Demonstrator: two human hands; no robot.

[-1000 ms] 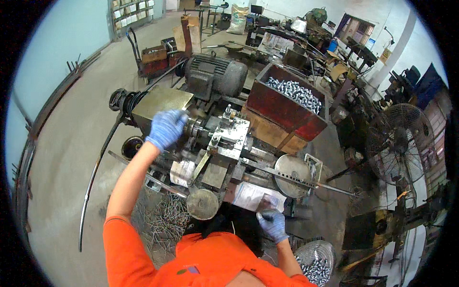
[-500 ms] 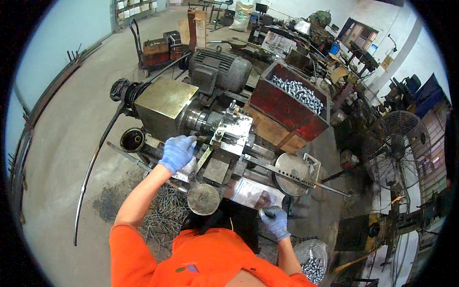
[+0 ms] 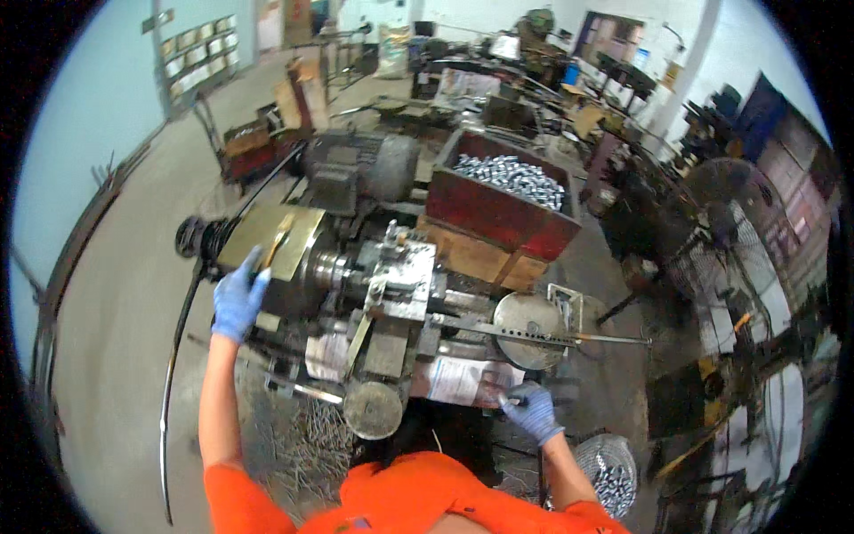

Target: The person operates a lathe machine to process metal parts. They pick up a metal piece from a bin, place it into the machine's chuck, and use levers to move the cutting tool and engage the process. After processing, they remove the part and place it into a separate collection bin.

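Note:
My left hand (image 3: 237,298), in a blue glove, is at the brass-coloured top plate (image 3: 301,252) of the lathe's headstock. A small brush (image 3: 280,238) with pale bristles is over this plate, its handle end between my thumb and forefinger. My right hand (image 3: 534,413), also gloved, is closed round a dark handle (image 3: 509,401) at the front of the machine, its shape mostly hidden. Between the hands are the bright chuck (image 3: 331,270), the metal tool slide (image 3: 405,283) and a round handwheel disc (image 3: 373,410).
A red bin (image 3: 498,211) of small shiny metal parts stands behind the lathe, beside a motor (image 3: 360,167). A wire basket (image 3: 608,472) with similar parts sits low at right. A long rod (image 3: 165,427) slants down at left; metal shavings (image 3: 311,445) cover the floor below.
My left hand has moved left, from beside the chuck to the headstock plate, where the brush now shows. My right hand keeps its grip on the handle. The whole view has shifted.

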